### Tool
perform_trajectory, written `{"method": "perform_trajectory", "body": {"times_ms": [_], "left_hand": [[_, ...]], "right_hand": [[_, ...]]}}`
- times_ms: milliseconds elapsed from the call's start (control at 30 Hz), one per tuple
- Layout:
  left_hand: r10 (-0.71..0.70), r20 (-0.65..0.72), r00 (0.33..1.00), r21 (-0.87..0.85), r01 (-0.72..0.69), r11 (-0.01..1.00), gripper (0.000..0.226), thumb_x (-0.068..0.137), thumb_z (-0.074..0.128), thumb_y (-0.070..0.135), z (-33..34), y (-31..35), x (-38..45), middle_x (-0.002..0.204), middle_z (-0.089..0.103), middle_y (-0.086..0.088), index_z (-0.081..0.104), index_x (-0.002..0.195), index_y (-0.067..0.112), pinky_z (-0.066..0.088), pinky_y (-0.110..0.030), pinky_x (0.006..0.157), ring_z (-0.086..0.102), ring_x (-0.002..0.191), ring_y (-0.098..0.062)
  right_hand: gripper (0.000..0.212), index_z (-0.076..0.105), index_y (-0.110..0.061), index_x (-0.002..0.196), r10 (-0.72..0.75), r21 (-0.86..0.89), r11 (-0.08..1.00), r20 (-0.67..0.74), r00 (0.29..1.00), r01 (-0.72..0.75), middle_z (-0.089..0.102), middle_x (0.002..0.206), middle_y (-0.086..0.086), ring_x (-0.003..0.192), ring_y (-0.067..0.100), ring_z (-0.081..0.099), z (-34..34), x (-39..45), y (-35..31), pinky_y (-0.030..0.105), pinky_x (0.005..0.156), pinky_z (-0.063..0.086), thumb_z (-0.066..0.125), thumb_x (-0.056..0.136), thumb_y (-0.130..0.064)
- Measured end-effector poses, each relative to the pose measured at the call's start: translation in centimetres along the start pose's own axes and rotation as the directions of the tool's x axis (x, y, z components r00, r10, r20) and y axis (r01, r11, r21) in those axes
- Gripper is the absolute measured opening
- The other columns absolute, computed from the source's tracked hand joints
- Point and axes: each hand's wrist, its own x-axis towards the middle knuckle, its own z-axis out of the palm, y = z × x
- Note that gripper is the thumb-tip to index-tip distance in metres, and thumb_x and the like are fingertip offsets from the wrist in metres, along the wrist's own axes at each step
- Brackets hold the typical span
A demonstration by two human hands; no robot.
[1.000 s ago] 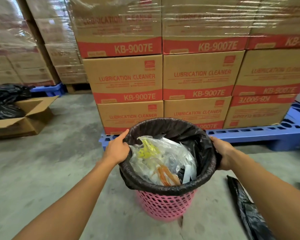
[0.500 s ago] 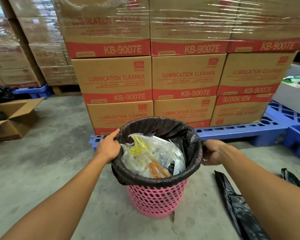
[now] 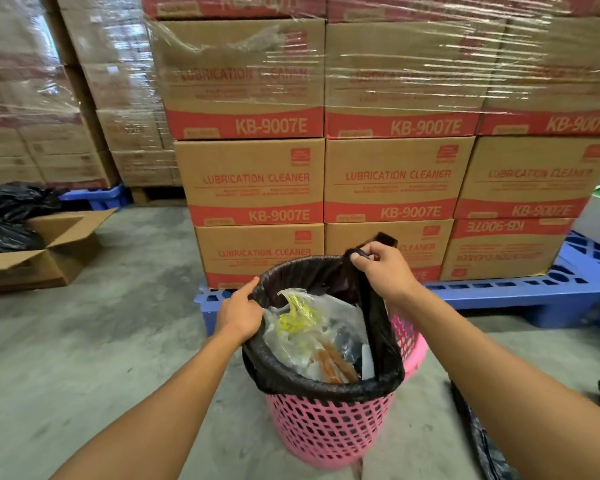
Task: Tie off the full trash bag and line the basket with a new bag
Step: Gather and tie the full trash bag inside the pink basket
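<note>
The full black trash bag (image 3: pixel 326 384) sits in the pink lattice basket (image 3: pixel 326 431), which stands on the grey concrete floor (image 3: pixel 101 323) just in front of a blue pallet (image 3: pixel 499 292). The bag's mouth is folded over the basket's near and left rim, while on the right side it is lifted clear, leaving the pink rim bare there. Inside lie crumpled clear plastic (image 3: pixel 312 327) with yellow print, something orange and scraps of white. The right hand (image 3: pixel 385 271) has its fingers curled tight around a gathered bunch of the bag's edge, held above the far right rim so that a black strip stretches down to the near edge. The left hand (image 3: pixel 239 313) pinches the bag's edge at the left rim, thumb on top and fingers closed over the film. Another black bag (image 3: pixel 478 445) lies flat on the floor beside the basket at the lower right. On the pallet rise stacked cartons (image 3: pixel 395 178) printed LUBRICATION CLEANER, the upper ones wrapped in film. Well off to the left, an open cardboard box (image 3: pixel 49 247) rests on the floor beside black bags (image 3: pixel 7 216).
</note>
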Motion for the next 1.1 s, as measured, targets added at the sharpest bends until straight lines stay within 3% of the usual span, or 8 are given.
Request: {"method": "perform_trajectory", "body": {"times_ms": [200, 300, 433, 567, 767, 900, 1000, 1100], "left_hand": [[-0.243, 0.232, 0.942, -0.546, 0.333, 0.769, 0.048, 0.099, 0.034, 0.056, -0.6, -2.2, -0.1, 0.124, 0.067, -0.003, 0.063, 0.125, 0.028, 0.049, -0.044, 0.096, 0.064, 0.102, -0.022], [-0.344, 0.528, 0.776, -0.372, 0.576, 0.728, 0.061, 0.088, 0.036, 0.073, -0.6, -5.3, -1.1, 0.122, 0.062, -0.006, 0.062, 0.12, 0.028, 0.05, -0.051, 0.084, 0.056, 0.116, -0.034], [-0.34, 0.733, 0.589, -0.224, 0.681, 0.697, 0.034, 0.097, 0.05, 0.035, -0.8, -6.3, -2.8, 0.115, 0.07, -0.013, 0.065, 0.117, 0.011, 0.054, -0.058, 0.087, 0.068, 0.104, -0.032], [-0.327, 0.64, 0.695, -0.348, 0.642, 0.683, 0.018, 0.092, 0.058, 0.013, -1.4, -6.5, -2.1, 0.104, 0.068, -0.012, 0.066, 0.107, 0.008, 0.056, -0.056, 0.087, 0.068, 0.095, -0.026], [-0.199, 0.531, 0.824, -0.581, 0.524, 0.622, 0.03, 0.095, 0.05, 0.023, -5.2, -4.5, -0.7, 0.072, 0.06, -0.004, 0.05, 0.065, 0.019, 0.051, -0.034, 0.068, 0.058, 0.07, -0.019], [-0.042, 0.452, 0.891, -0.571, 0.325, 0.754, 0.036, 0.1, 0.047, 0.027, -7.4, -0.9, -0.7, 0.06, 0.05, 0.002, 0.047, 0.065, 0.021, 0.038, -0.032, 0.065, 0.045, 0.056, -0.014], [0.028, 0.227, 0.973, -0.617, 0.121, 0.778, 0.032, 0.1, 0.048, 0.027, -8.7, 2.9, -0.5, 0.061, 0.045, 0.002, 0.049, 0.068, 0.021, 0.028, -0.03, 0.057, 0.038, 0.055, -0.013], [0.163, 0.043, 0.986, -0.602, -0.105, 0.791, 0.028, 0.097, 0.052, 0.033, -10.5, 6.4, -0.3, 0.072, 0.056, -0.003, 0.053, 0.071, 0.02, 0.044, -0.036, 0.067, 0.053, 0.068, -0.02]], "right_hand": [[0.036, 0.055, -0.017, 0.073, 0.249, 0.301, 0.928, -0.065, 0.966, -0.219, 0.062, 0.09, 0.007, 0.08, 0.026, 0.061, 1.2, 0.8, -1.5, 0.046, 0.078, 0.056, 0.065, 0.073, -0.052], [0.016, 0.058, -0.02, 0.092, 0.268, 0.181, 0.957, -0.255, 0.929, -0.226, 0.052, 0.126, 0.008, 0.082, 0.022, 0.057, 0.2, 0.8, -1.6, 0.033, 0.073, 0.051, 0.062, 0.082, -0.033], [0.041, 0.045, -0.02, 0.126, 0.414, 0.256, 0.906, -0.381, 0.827, -0.336, 0.025, 0.139, 0.011, 0.066, 0.017, 0.038, -1.2, 1.0, -0.6, 0.029, 0.065, 0.045, 0.058, 0.088, -0.012], [0.058, 0.055, -0.022, 0.123, 0.569, 0.523, 0.758, -0.242, 0.786, -0.388, 0.05, 0.135, 0.016, 0.085, 0.033, 0.064, -2.8, 2.1, 0.9, 0.044, 0.062, 0.06, 0.066, 0.071, 0.0], [0.011, 0.059, -0.002, 0.092, 0.498, 0.575, 0.684, 0.082, 0.863, -0.449, 0.067, 0.077, 0.017, 0.069, 0.026, 0.066, -2.2, -0.2, -2.2, 0.034, 0.053, 0.059, 0.049, 0.093, 0.002], [0.045, 0.053, -0.009, 0.131, 0.173, 0.012, 0.985, -0.118, 0.978, -0.173, 0.066, 0.108, 0.011, 0.1, 0.028, 0.062, -1.0, -0.5, -3.4, 0.04, 0.089, 0.052, 0.057, 0.088, 0.0], [0.045, 0.039, -0.02, 0.139, -0.055, -0.433, 0.901, -0.083, 0.995, 0.014, 0.058, 0.128, 0.014, 0.115, 0.037, 0.054, -0.6, -1.4, -4.2, 0.043, 0.089, 0.045, 0.047, 0.096, -0.013], [0.024, 0.055, -0.022, 0.117, -0.174, -0.477, 0.876, -0.171, 0.97, 0.074, 0.064, 0.113, 0.013, 0.103, 0.036, 0.058, -0.9, -1.5, -5.3, 0.044, 0.084, 0.049, 0.041, 0.097, -0.022]]}}
